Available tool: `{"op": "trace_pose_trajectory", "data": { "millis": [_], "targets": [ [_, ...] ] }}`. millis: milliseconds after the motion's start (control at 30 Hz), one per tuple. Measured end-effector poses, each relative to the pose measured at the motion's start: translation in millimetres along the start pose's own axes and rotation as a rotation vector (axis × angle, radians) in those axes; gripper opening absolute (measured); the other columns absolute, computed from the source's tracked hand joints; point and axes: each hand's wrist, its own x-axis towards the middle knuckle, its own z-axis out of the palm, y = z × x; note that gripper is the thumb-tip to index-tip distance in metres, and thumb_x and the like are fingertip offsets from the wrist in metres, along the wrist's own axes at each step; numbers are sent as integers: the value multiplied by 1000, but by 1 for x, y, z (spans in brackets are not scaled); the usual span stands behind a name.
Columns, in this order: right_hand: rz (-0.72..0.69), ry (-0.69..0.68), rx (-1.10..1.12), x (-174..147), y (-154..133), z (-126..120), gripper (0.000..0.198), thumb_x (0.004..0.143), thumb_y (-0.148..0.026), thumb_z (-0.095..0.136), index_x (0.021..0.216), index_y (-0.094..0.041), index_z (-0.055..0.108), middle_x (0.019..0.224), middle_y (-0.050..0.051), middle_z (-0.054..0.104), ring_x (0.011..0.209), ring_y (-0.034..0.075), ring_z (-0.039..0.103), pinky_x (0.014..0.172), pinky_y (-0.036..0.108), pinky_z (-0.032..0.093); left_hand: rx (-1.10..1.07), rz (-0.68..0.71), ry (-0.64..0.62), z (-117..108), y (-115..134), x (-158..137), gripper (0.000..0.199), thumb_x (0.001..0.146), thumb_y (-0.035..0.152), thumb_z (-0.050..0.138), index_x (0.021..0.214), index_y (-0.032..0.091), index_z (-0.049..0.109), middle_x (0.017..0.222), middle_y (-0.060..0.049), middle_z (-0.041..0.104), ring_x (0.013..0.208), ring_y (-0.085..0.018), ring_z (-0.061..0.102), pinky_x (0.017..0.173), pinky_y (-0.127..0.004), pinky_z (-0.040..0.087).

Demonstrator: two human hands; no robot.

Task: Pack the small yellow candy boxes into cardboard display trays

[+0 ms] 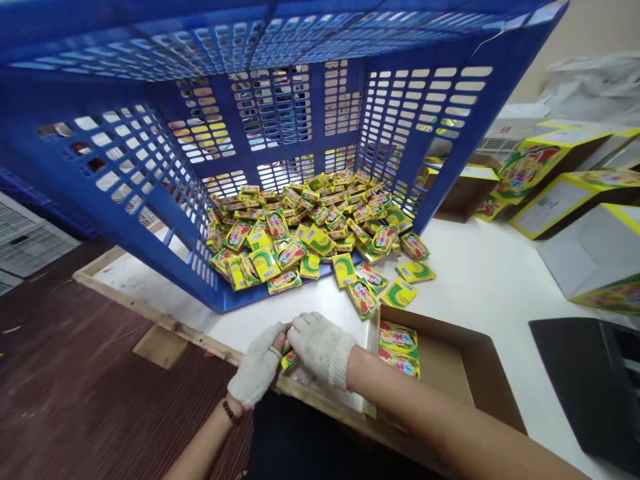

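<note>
My left hand (257, 368), in a white knit glove with bare fingertips, is closed at the near table edge on small yellow-green printed packs (290, 361). Over the same packs curls my right hand (323, 345), also gloved, its fingertips meeting the left ones. The gloves hide most of what they hold. Just beyond lies a blue plastic crate (450, 160) on its side, with a heap of similar packs (300, 233) spilling from its mouth. Right of my right hand, an open cardboard box (493, 373) holds a few packs (399, 339) along its left side; my right forearm crosses over it.
Loose packs (363, 298) lie on the white table (475, 260) between crate and box. Larger yellow-trimmed cartons (550, 207) stand at the right, near a black device (575, 373). A wooden strip (150, 313) edges the table at the left.
</note>
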Motion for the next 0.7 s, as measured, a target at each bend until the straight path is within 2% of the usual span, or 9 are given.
{"op": "trace_pose_trajectory", "data": {
  "millis": [100,233,333,400,467,500,600,633,700],
  "targets": [
    [23,-6,-3,0,-3,9,31,94,-27,49,122,-15,52,102,13,64,90,28,61,70,43,50,-220,-127,162,12,2,-10,57,87,66,42,115,19,56,104,-9,65,101,-25,63,90,-42,52],
    [88,-40,3,3,-14,9,26,94,-28,48,118,-19,53,105,11,65,95,27,61,75,44,49,-479,-181,301,29,1,-10,70,83,76,37,124,21,49,115,-10,61,104,-23,63,91,-40,51],
    [155,-86,72,-4,-7,-12,23,91,-33,55,105,-16,58,98,10,68,90,25,64,80,43,48,-559,-155,432,34,11,-4,67,87,74,31,122,21,50,125,-11,56,115,-24,59,98,-40,48],
    [259,-50,188,-25,10,-39,28,88,-37,59,107,-16,58,100,10,69,88,24,64,79,40,48,-407,-24,447,33,27,-4,56,92,65,34,121,22,52,128,-10,55,120,-23,55,103,-41,44],
    [379,65,316,-62,33,-70,32,89,-34,59,115,-15,56,111,12,66,97,23,62,82,35,47,-171,215,317,33,50,-9,42,95,52,39,117,22,57,123,-9,59,117,-23,56,103,-41,44],
    [421,94,367,-84,45,-85,31,89,-29,57,117,-14,55,115,12,64,100,22,60,84,33,46,-69,367,192,36,64,-13,35,96,46,41,113,21,59,118,-9,62,113,-23,58,100,-40,45],
    [516,-142,468,-147,77,-112,27,87,-24,54,112,-15,58,104,7,66,89,18,60,77,29,45,148,813,-297,58,101,-27,29,97,37,40,104,20,63,105,-8,66,101,-22,60,93,-39,48],
    [548,-253,474,-162,84,-113,28,85,-23,56,111,-15,59,101,6,66,86,18,59,73,28,45,228,906,-440,68,111,-30,30,96,39,42,104,20,64,104,-8,66,100,-22,60,96,-41,46],
    [579,-500,452,-178,91,-103,28,79,-23,59,106,-15,61,94,4,66,78,17,58,64,26,42,432,971,-627,87,125,-36,34,92,47,50,105,19,64,105,-8,67,101,-25,60,105,-49,39]
  ]
}}
